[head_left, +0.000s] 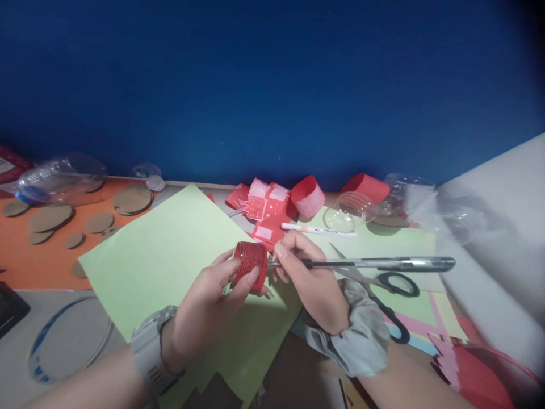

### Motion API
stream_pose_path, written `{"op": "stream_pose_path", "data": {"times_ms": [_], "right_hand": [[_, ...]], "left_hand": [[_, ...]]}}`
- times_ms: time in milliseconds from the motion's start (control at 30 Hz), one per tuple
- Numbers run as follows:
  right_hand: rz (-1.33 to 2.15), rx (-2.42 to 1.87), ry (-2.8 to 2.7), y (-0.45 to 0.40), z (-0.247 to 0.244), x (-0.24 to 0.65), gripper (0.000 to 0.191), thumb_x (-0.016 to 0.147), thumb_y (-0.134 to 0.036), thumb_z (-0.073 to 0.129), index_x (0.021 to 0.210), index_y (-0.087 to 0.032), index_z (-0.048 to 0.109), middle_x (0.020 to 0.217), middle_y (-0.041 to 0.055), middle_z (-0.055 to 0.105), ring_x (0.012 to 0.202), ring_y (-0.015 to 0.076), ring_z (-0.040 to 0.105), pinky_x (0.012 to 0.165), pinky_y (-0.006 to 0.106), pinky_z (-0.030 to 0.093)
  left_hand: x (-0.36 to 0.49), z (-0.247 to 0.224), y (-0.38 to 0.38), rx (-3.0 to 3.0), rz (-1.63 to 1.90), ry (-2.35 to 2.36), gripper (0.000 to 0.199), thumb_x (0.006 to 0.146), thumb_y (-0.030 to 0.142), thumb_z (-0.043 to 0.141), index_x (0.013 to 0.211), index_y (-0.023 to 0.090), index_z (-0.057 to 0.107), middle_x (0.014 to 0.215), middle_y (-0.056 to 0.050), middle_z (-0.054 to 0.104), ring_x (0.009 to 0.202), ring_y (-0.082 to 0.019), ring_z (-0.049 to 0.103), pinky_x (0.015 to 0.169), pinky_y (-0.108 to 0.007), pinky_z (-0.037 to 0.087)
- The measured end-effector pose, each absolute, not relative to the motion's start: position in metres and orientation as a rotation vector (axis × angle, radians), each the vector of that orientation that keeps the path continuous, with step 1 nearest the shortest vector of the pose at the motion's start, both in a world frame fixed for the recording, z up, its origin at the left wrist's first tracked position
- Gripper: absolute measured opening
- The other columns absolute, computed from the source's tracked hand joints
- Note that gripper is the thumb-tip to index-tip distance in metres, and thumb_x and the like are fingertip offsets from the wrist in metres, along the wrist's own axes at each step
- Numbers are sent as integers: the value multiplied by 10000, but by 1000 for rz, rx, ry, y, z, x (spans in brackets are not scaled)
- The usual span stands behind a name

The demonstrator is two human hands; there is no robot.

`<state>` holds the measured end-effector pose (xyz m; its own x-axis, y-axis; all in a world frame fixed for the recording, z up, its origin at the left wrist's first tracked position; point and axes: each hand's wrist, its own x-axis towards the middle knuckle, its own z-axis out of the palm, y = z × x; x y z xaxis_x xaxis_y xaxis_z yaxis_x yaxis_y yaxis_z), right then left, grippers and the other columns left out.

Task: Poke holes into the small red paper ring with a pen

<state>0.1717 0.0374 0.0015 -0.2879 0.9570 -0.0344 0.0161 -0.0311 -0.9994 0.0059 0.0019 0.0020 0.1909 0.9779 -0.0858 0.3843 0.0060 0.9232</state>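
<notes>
My left hand (206,304) is closed around a short red cylinder (251,262) with a ribbed surface, like wound cord. Thumb and fingers grip its sides above a light green paper sheet (162,250). In my right hand (313,287), a pen (383,263) is pinched near its tip, its clear and grey barrel stretching out to the right. The pen's point meets or nearly meets the cylinder's right edge; contact cannot be told. Behind the hands lie red decorated paper pieces (272,207) and a white marker (319,230).
Black-handled scissors (398,284) lie right of my right hand. Cardboard discs (51,218) rest on orange paper (25,250) at left, near a clear plastic bottle (59,176). Red paper rings (307,196) and clear plastic pieces stand along the blue wall (272,85). A clear ring (70,341) lies front left.
</notes>
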Motion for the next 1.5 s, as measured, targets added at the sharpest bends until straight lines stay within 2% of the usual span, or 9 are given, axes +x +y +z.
{"op": "stream_pose_path", "data": {"times_ms": [200,433,900,1067,1300,1500], "right_hand": [[1442,-1070,-1447,40,-2,170,304,954,-319,495,691,-187,423,583,-59,445,536,79,423,539,214,358],[1423,-1153,-1472,40,-3,169,315,946,-357,498,693,-194,407,591,-56,380,535,91,371,546,229,344],[1453,-1140,-1538,41,-1,169,316,940,-356,495,685,-196,400,548,-65,352,486,85,304,487,227,272],[1431,-1152,-1508,41,-1,170,313,938,-380,504,703,-196,411,575,-53,392,522,93,368,500,225,298],[1505,-1119,-1562,40,-1,171,321,944,-357,493,686,-198,388,541,-66,357,473,84,292,468,224,249],[1439,-1152,-1538,41,-2,171,311,943,-377,495,704,-197,411,573,-53,393,519,95,360,500,222,299]], "left_hand": [[7,1,2,1604,782,1381,265,943,237,479,751,192,657,884,9,670,895,-138,606,851,-225,411],[7,4,2,1610,767,1385,278,946,251,466,750,180,650,880,-20,668,889,-164,604,848,-252,421],[8,4,4,1620,776,1377,293,948,239,467,729,185,655,877,-3,673,925,-150,603,870,-218,400],[8,4,4,1634,782,1391,298,940,232,472,717,184,662,875,-7,679,910,-156,610,862,-224,410],[9,4,4,1621,776,1386,298,942,238,470,727,183,669,859,-12,682,881,-166,618,846,-236,432],[9,4,3,1619,773,1400,300,943,244,471,729,186,674,859,-8,680,874,-159,619,863,-233,425]]}}
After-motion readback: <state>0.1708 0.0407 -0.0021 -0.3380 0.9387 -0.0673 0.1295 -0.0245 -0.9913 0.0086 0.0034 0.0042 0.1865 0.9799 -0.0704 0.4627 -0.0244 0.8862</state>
